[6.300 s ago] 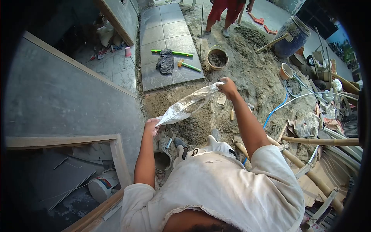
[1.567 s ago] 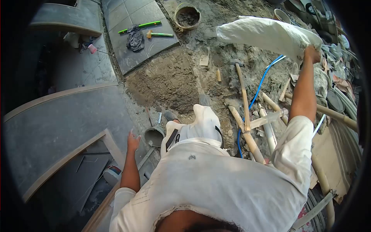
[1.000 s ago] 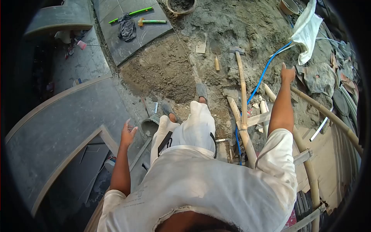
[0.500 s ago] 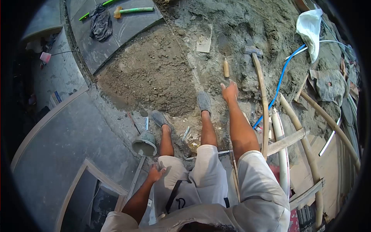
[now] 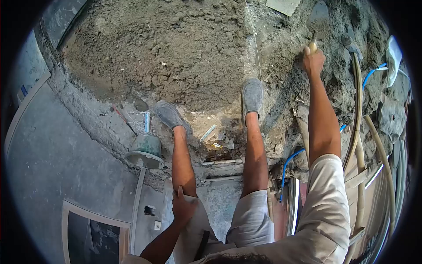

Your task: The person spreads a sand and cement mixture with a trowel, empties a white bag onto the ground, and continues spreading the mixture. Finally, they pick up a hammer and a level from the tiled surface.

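Note:
My right hand is closed around the wooden handle of a trowel at the upper right. The trowel's grey blade lies on the rough ground beyond my fist. My left hand rests on my left knee, with its fingers laid along the leg and nothing visible in it. To the right of the trowel is a long-handled hammer, lying on the dirt.
Loose sandy mortar spreads ahead of my shoes, with a taut string at its right. A bucket lies tipped at left. Wooden poles and a blue hose lie right. A doorframe shows lower left.
My right hand has reached forward and taken hold of the trowel's handle. My left hand has settled on the knee. The view has shifted closer to the ground.

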Demonstrator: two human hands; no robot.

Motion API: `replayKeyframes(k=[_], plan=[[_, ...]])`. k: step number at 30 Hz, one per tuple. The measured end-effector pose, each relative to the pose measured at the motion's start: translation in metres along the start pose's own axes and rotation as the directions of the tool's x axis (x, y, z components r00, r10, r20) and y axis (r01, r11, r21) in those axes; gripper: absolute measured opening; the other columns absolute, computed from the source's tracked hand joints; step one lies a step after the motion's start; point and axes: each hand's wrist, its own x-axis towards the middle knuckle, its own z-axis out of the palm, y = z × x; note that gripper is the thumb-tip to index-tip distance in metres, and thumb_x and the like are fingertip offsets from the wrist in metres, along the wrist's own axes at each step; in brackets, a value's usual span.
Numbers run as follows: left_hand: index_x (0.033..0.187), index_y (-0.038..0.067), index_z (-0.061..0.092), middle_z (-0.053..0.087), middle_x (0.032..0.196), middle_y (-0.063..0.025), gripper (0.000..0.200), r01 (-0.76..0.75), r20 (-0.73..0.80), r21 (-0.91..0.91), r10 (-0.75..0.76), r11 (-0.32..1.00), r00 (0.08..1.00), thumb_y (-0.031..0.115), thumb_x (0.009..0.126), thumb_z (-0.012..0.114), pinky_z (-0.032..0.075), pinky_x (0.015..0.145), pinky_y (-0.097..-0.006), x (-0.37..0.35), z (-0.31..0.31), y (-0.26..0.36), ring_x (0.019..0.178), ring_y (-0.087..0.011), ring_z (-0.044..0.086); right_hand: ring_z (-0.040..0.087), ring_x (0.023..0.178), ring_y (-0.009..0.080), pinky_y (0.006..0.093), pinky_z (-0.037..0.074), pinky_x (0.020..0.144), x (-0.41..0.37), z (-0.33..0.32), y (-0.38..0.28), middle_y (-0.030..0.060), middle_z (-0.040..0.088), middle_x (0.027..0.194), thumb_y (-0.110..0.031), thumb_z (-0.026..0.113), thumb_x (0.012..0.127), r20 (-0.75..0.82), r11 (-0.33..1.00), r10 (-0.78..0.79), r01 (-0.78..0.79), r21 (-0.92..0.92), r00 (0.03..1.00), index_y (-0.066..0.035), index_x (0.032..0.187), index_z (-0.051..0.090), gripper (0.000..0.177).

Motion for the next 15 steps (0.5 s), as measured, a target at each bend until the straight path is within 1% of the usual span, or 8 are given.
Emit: replayKeyframes(k=[2,5,7,8,9,12,13,15], plan=[[0.142,0.007,0.028,0.038,0.132,-0.0261,0.093,0.002,0.008,-0.033,-0.002,0.999,1.000,0.037,0.067,0.076,0.043,0.093,-0.0489,0.000,0.003,-0.005,0.115,-0.0435,0.047,0.055,0.093,0.0446,0.0482,0.044,0.083,-0.025,-0.019,0.001,0.0271,0.055,0.104,-0.041,0.062,0.085,-0.039,0.977,0.018,-0.009,0.213,0.999,0.005,0.105,0.052,0.050],[0.142,0.007,0.028,0.038,0.132,-0.0267,0.093,-0.013,0.004,-0.068,0.013,0.998,1.000,0.037,0.067,0.075,0.044,0.092,-0.0494,0.004,0.000,-0.004,0.113,-0.0443,0.048,0.053,0.088,0.0434,0.0494,0.042,0.079,-0.110,-0.050,-0.010,0.0267,0.053,0.099,-0.026,0.063,0.083,-0.134,0.949,-0.117,0.151,0.277,0.984,0.003,0.101,0.046,0.039],[0.142,0.007,0.028,0.037,0.132,-0.0268,0.093,-0.013,0.012,-0.066,0.013,0.998,1.000,0.037,0.067,0.075,0.044,0.091,-0.0494,0.003,-0.004,-0.003,0.112,-0.0446,0.049,0.058,0.084,0.0451,0.0503,0.044,0.078,-0.171,-0.084,-0.027,0.0260,0.061,0.091,-0.025,0.063,0.081,0.167,0.943,-0.104,0.044,0.330,0.980,-0.004,0.112,0.047,0.041],[0.142,0.007,0.028,0.037,0.132,-0.0268,0.093,0.001,0.021,-0.070,0.000,0.998,1.000,0.037,0.067,0.075,0.045,0.090,-0.0495,0.004,-0.006,0.000,0.111,-0.0444,0.050,0.060,0.084,0.0445,0.0496,0.045,0.078,-0.200,-0.086,-0.030,0.0237,0.063,0.090,-0.023,0.062,0.082,0.188,0.946,-0.215,0.157,0.283,0.958,-0.007,0.122,0.045,0.046],[0.141,0.007,0.029,0.037,0.132,-0.0268,0.092,0.020,0.035,-0.068,-0.017,0.997,0.999,0.037,0.067,0.075,0.045,0.089,-0.0496,0.002,-0.008,-0.001,0.109,-0.0443,0.050,0.060,0.090,0.0419,0.0472,0.047,0.079,-0.223,-0.091,-0.037,0.0221,0.063,0.099,-0.024,0.062,0.082,0.352,0.941,-0.298,0.211,0.263,0.887,-0.010,0.131,0.041,0.055],[0.141,0.006,0.030,0.037,0.131,-0.0273,0.092,0.030,0.043,-0.054,-0.028,0.998,0.999,0.036,0.067,0.075,0.046,0.087,-0.0496,0.003,-0.006,-0.001,0.107,-0.0448,0.051,0.062,0.092,0.0343,0.0449,0.051,0.077,-0.274,-0.072,-0.061,0.0153,0.059,0.108,-0.032,0.061,0.085,0.594,0.823,-0.519,0.546,0.155,0.614,-0.019,0.134,0.041,0.055],[0.141,0.006,0.030,0.037,0.131,-0.0273,0.092,0.030,0.046,-0.054,-0.027,0.998,0.999,0.036,0.067,0.075,0.046,0.087,-0.0496,0.003,-0.005,-0.002,0.107,-0.0448,0.051,0.063,0.090,0.0319,0.0441,0.052,0.074,-0.279,-0.064,-0.078,0.0130,0.059,0.102,-0.034,0.060,0.086,0.611,0.771,-0.570,0.614,0.167,0.550,-0.020,0.134,0.042,0.053],[0.140,0.006,0.031,0.038,0.130,-0.0276,0.091,0.014,0.022,-0.063,-0.012,0.998,1.000,0.036,0.066,0.075,0.047,0.087,-0.0499,0.005,-0.001,-0.005,0.106,-0.0457,0.051,0.065,0.085,0.0337,0.0449,0.053,0.068,-0.263,-0.036,-0.118,0.0157,0.060,0.097,-0.023,0.053,0.089,0.605,0.752,-0.577,0.646,0.132,0.548,-0.022,0.123,0.047,0.034]])
